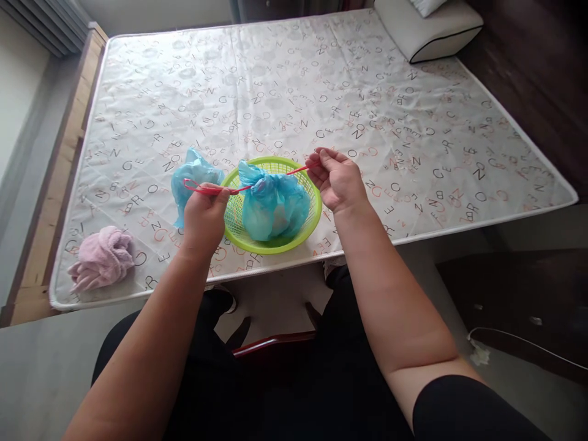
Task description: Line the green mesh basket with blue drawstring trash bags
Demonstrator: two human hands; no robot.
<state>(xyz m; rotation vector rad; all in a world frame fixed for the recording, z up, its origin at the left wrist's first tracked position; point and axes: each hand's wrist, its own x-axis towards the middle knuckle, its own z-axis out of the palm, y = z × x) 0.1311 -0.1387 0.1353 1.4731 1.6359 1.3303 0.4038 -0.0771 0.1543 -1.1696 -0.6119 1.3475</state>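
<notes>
A blue plastic bag [275, 211], filled and gathered at its neck, sits in a green mesh basket [271, 247] near the mattress's front edge. Red drawstrings run out from the bag's neck to both sides. My left hand [206, 211] is closed on the left red drawstring [195, 187], whose loop sticks out past the fingers. At the other side my right hand [337, 177] pinches the end of the right red drawstring [303, 168] between thumb and fingers. Both strings look taut. Behind my left hand, partly hidden, stands a second blue plastic bag [190, 168].
A crumpled pink towel [103, 257] lies at the front left corner of the letter-printed mattress [294, 92]. A white cushion [427, 27] rests at the far right corner. Below on the right, a white cable [514, 337] hangs by dark furniture [514, 294].
</notes>
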